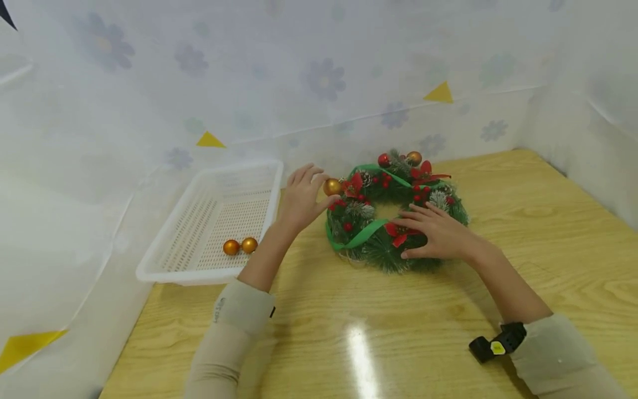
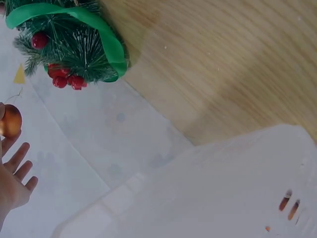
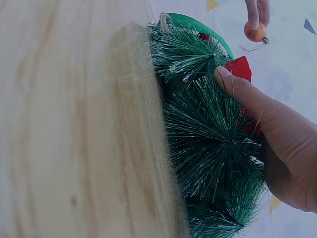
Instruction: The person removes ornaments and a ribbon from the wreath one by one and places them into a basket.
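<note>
A green wreath (image 1: 386,252) lies on the table, dressed with red poinsettias, red berries, a pinecone and a green ribbon (image 1: 366,234). My left hand (image 1: 301,199) pinches a shiny gold bauble (image 1: 332,187) between thumb and fingers at the wreath's left side. In the right wrist view this bauble (image 3: 255,31) hangs clear of the branches, with a thin wire hook at its cap. Over the wreath's front right, my right hand (image 1: 441,233) spreads its fingers, thumb (image 3: 242,91) against the greenery by a red petal.
A white perforated basket (image 1: 144,271) stands left of the wreath, with an orange-gold bauble (image 1: 231,247) and a gold bauble (image 1: 249,245) inside. A flower-printed sheet (image 1: 279,66) encloses the wooden table (image 1: 319,343) at the back and sides.
</note>
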Demonstrator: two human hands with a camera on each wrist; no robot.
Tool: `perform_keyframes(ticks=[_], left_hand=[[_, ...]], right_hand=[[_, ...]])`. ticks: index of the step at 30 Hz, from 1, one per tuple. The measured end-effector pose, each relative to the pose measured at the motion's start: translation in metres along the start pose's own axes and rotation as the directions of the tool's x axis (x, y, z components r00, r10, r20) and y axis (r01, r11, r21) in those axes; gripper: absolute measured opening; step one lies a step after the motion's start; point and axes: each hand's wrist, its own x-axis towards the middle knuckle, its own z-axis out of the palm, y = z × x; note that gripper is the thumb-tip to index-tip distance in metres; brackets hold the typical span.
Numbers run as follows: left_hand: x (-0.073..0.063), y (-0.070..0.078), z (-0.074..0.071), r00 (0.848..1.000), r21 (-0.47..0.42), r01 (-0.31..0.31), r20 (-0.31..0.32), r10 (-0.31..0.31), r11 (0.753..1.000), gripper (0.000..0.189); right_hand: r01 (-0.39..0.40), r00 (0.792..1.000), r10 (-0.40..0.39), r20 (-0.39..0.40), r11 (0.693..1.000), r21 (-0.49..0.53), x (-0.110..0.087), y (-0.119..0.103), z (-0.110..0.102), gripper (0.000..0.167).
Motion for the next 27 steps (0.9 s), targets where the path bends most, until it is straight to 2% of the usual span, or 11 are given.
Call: perform_keyframes(ticks=[5, 10, 13, 18, 22, 27], left_hand=[[-0.001, -0.012, -0.011, 0.999, 0.028, 0.038, 0.017, -0.038, 0.999, 0.049], [-0.006, -0.029, -0.022, 0.997, 0.046, 0.071, -0.008, -0.070, 0.996, 0.050], [-0.011, -0.041, -0.029, 0.996, 0.041, 0.088, -0.021, -0.088, 0.995, 0.050], [-0.025, -0.063, -0.040, 0.990, 0.032, 0.143, -0.003, -0.143, 0.989, 0.052], [-0.039, -0.082, -0.044, 0.980, 0.012, 0.197, 0.014, -0.197, 0.980, 0.051], [-0.057, -0.107, -0.041, 0.951, -0.120, 0.306, 0.075, -0.299, 0.945, 0.047]], right_hand=[[-0.001, 1.000, 0.001, -0.008, 1.000, -0.007, 0.000, -0.001, 0.002, 0.078], [0.000, 1.000, 0.000, -0.020, 1.000, -0.011, -0.001, -0.002, 0.003, 0.078], [-0.002, 1.000, 0.002, -0.021, 1.000, -0.014, -0.001, -0.002, 0.003, 0.079], [-0.007, 1.000, 0.007, -0.008, 1.000, -0.011, 0.000, -0.004, 0.002, 0.079], [-0.006, 1.000, 0.006, -0.003, 1.000, -0.008, 0.001, -0.004, 0.002, 0.079], [-0.009, 1.000, 0.008, -0.014, 1.000, -0.010, -0.001, -0.005, 0.001, 0.078]])
